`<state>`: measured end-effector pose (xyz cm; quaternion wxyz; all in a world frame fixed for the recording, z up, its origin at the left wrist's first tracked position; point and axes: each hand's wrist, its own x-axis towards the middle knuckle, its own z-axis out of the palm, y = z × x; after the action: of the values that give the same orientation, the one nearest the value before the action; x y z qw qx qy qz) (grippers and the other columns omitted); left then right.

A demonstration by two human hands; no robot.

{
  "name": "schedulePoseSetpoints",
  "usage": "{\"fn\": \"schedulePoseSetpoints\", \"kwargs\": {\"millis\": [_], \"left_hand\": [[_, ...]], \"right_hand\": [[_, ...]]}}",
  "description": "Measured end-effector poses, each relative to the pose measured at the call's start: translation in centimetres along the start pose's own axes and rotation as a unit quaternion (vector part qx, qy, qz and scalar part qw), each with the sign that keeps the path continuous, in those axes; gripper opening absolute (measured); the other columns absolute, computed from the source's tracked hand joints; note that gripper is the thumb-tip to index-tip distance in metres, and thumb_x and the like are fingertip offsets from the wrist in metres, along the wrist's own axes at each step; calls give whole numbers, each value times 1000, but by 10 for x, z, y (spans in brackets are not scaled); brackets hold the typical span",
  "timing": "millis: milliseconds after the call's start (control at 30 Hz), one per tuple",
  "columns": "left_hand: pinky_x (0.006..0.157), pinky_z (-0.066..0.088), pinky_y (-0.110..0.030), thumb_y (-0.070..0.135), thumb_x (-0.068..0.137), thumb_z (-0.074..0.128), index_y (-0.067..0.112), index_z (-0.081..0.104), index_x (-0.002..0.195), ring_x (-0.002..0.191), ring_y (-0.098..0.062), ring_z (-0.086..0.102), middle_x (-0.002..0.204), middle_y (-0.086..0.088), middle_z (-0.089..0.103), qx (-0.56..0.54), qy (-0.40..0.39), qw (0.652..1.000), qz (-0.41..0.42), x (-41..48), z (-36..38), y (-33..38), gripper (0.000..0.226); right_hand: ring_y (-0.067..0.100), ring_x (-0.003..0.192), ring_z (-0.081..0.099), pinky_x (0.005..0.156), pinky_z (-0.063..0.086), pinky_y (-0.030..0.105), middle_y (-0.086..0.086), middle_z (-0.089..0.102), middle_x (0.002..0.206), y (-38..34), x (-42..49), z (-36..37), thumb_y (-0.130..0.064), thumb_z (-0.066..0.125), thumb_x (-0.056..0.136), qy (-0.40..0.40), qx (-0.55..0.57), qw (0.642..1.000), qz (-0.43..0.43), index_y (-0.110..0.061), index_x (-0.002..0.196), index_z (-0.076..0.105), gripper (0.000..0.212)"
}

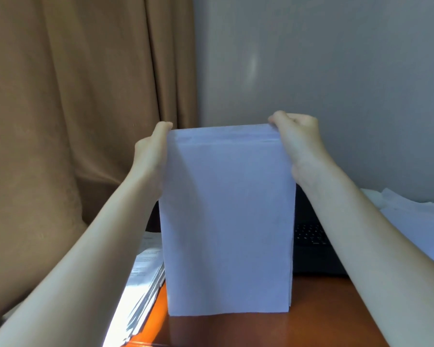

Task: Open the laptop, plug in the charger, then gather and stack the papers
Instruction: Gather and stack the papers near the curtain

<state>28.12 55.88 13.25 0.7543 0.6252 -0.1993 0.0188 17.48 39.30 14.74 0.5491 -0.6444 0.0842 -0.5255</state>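
print on papers [145, 261], too blurred to read

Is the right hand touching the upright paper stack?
Touching. The head view shows the right hand gripping the upright paper stack at its top right corner.

Dim soft light, glare on left paper pile [133, 291], faint sheen on wall [253, 67], slight overall blur

Paper stack [227, 221] upright between hands, bottom edge on wooden desk [261, 329]. Left hand [152, 152], right hand [298, 141] grip top corners. Laptop keyboard [311, 235] under right forearm; printed papers [145, 274] below left forearm.
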Motion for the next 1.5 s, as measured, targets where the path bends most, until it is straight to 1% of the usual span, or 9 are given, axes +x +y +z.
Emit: {"fn": "schedulePoseSetpoints", "kwargs": {"millis": [100,167,300,567,667,767,967,1267,1500], "left_hand": [[71,41,-32,36,85,49,13,60,87,77,-20,53,83,-3,58,9,-2,1000,4,-3,2,0,26],[68,36,-32,30,83,48,14,54,85,77,-19,46,83,-6,50,19,-2,1000,20,-3,3,-1,17],[67,35,-32,33,83,50,17,54,88,78,-18,45,85,-5,49,25,-15,999,23,-2,1,-7,17],[62,31,-31,35,87,44,18,47,89,77,-19,39,84,-4,42,12,1,1000,24,-2,7,-17,18],[62,32,-30,42,89,44,18,49,89,77,-18,41,85,-3,45,-6,7,999,40,-1,7,-17,25],[66,39,-23,56,89,48,20,50,76,72,-7,52,78,12,55,7,-7,997,82,-7,3,-29,38],[78,52,-26,36,84,68,33,64,93,93,-6,66,98,13,69,-17,-35,993,110,-19,-6,-89,12],[64,51,-11,14,86,65,30,64,89,79,5,67,79,27,70,11,-57,984,170,-23,-6,-114,16],[67,54,-23,24,73,78,27,66,97,83,-10,70,92,8,74,-50,-94,994,13,-26,-13,-142,27]], "right_hand": [[20,65,37,63,31,30,9,44,62,1,0,-3,-10,53,76,0,-23,1000,12,-5,63,55,14],[19,72,52,69,41,29,0,61,65,5,2,-7,-6,51,78,0,-26,999,18,-12,62,61,20],[18,74,42,69,34,31,6,48,78,12,-3,-13,-15,50,82,-25,-46,997,53,-17,78,61,12],[22,95,55,81,43,35,-3,63,90,13,-8,-8,-8,39,86,-21,-31,999,29,-20,73,63,30],[19,94,58,84,44,35,-2,64,95,16,-10,-10,-32,53,90,-51,-7,998,18,-21,84,61,15],[11,103,61,83,50,29,-6,62,114,33,-18,-24,-50,69,76,-76,-13,997,6,-31,108,58,39],[11,89,71,71,56,22,-8,74,94,84,-55,-41,-10,68,81,-165,61,983,44,-18,102,65,22],[3,70,69,62,54,16,-14,72,72,105,-71,-32,-9,63,89,-124,27,992,19,-19,80,68,15],[10,86,70,77,56,25,-9,74,89,132,-82,-34,-5,65,86,-185,37,973,131,-24,93,68,21]]}}
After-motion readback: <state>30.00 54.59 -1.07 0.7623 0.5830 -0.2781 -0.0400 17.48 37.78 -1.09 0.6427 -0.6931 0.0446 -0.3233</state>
